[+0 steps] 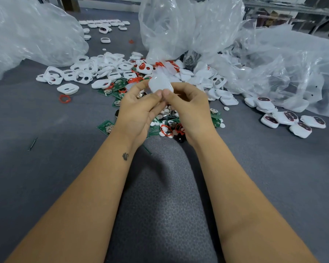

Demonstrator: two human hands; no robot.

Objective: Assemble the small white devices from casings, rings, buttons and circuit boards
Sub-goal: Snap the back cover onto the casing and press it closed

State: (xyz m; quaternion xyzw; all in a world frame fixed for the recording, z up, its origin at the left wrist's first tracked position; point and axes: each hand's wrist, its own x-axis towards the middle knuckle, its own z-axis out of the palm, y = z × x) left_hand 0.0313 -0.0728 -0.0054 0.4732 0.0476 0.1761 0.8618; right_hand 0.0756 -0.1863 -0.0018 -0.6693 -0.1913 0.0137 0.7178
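Because the parts pile (pixel 141 76) lay just beyond your hands, you held the white casing (pixel 160 84) above it, within easy reach of more parts. Your left hand (pixel 139 109) and right hand (pixel 188 107) each pinched its near edge, thumbs meeting, probably to press the halves together.

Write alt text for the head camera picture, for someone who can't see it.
Seen from above, a person's left hand and right hand together pinch a small white casing over a grey surface. Beneath and beyond the hands lies a heap of white casings, red rings and green circuit boards, with clear plastic bags behind.
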